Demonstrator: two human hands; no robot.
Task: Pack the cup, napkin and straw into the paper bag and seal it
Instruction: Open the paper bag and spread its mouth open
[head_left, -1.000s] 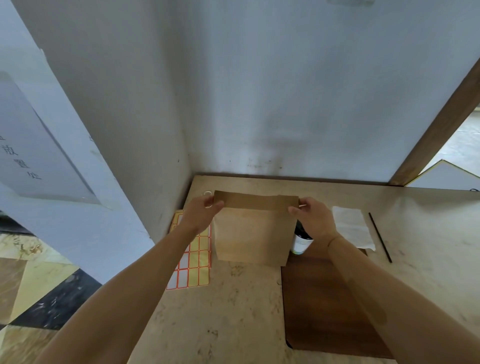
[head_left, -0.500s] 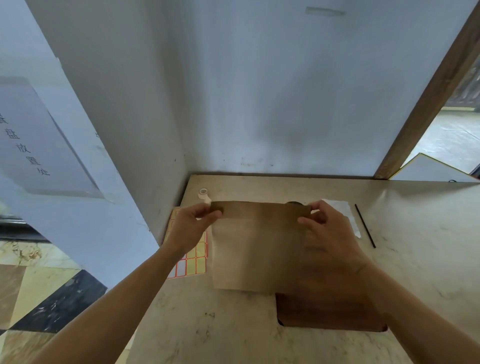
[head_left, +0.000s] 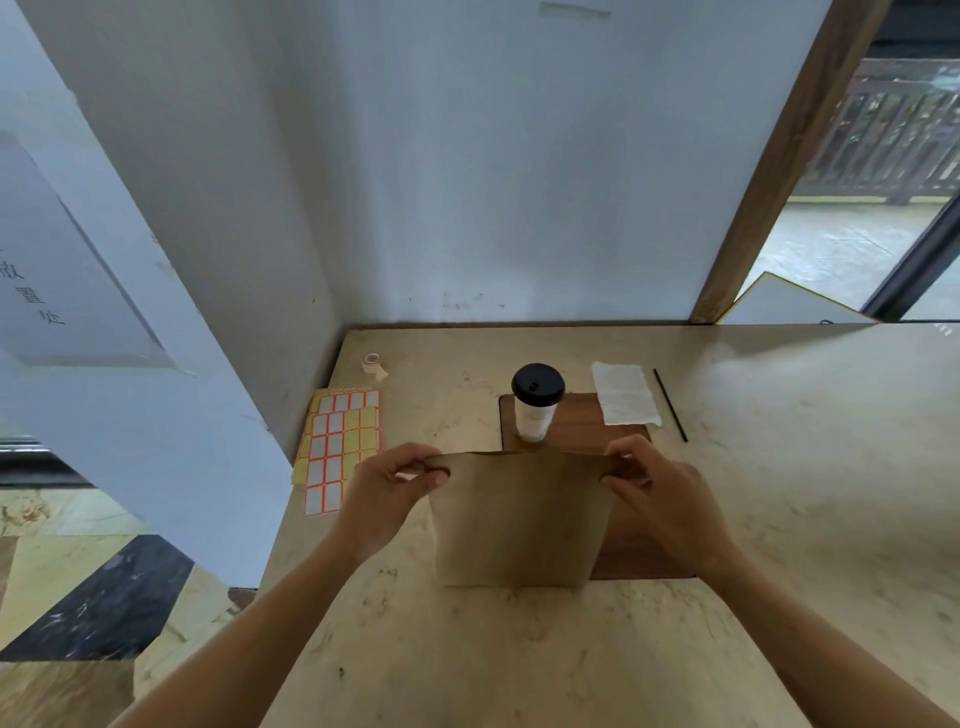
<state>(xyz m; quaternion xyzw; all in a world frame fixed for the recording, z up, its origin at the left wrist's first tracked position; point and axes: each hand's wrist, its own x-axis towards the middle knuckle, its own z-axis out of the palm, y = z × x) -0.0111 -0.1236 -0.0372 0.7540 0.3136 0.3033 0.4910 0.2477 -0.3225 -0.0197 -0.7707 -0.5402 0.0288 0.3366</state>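
I hold a flat brown paper bag (head_left: 519, 519) upright over the table's near middle. My left hand (head_left: 387, 491) pinches its top left corner and my right hand (head_left: 657, 491) pinches its top right corner. Behind the bag stands a white cup (head_left: 536, 402) with a black lid, on the far left corner of a dark wooden board (head_left: 576, 423). A white napkin (head_left: 625, 393) lies across the board's far right corner. A thin black straw (head_left: 670, 405) lies on the table just right of the napkin.
A sheet of orange-bordered white stickers (head_left: 337, 447) lies at the table's left edge. A small roll of tape (head_left: 374, 364) sits near the back left corner. White walls close the back and left; a wooden post (head_left: 769, 171) rises at the right.
Both hands have drawn the bag toward me, off the back of the table. The cup, hidden behind the bag and my right hand before, now stands in plain view.
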